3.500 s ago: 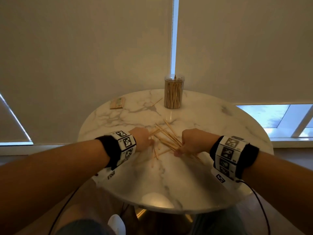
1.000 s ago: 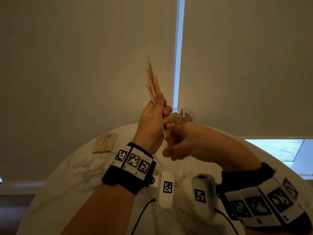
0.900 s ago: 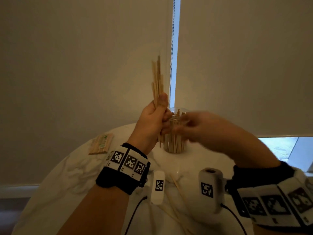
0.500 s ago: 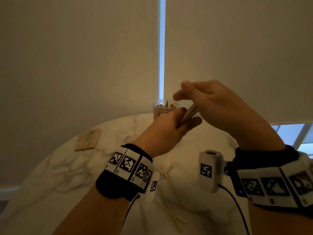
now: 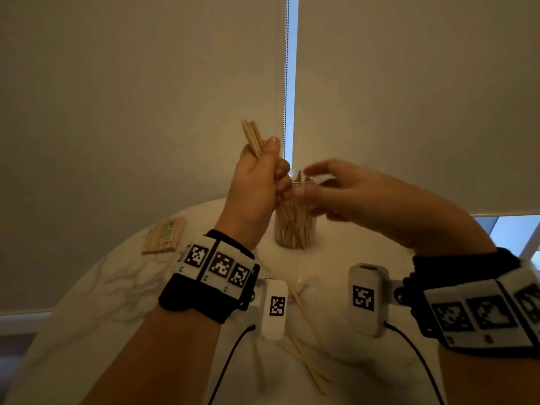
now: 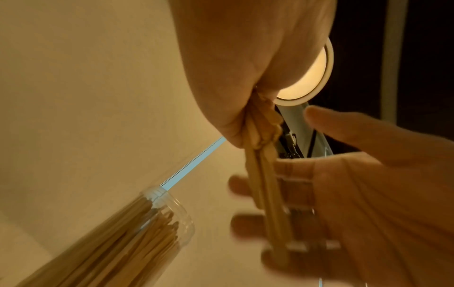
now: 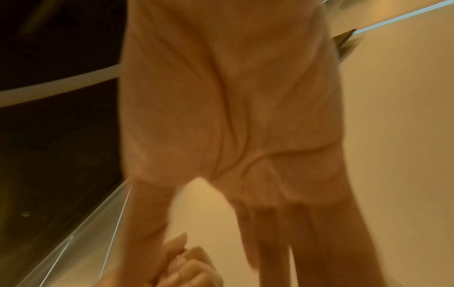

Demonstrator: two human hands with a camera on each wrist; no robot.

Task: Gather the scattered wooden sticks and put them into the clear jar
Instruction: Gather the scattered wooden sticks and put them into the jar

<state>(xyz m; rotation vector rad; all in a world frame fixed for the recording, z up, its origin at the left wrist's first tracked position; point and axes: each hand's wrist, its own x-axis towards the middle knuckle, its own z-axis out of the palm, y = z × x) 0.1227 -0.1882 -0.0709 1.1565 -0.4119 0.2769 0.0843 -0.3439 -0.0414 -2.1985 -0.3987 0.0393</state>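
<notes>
From the head view, the left hand [image 5: 257,182] was fisted round a bundle of wooden sticks [image 5: 252,137] just beside the clear jar [image 5: 295,226] on the marble table [image 5: 117,287], where loose sticks [image 5: 306,355] lay. The left wrist view showed the bundle's lower ends [image 6: 267,194] crossing the right hand [image 6: 368,203]. In the right wrist view, that hand's fingers [image 7: 319,233] were straight and spread, holding nothing.

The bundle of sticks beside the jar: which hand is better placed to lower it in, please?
Left, probably. The left hand already grips the bundle of sticks upright beside the jar; the right hand holds nothing, fingers open at the rim.
</notes>
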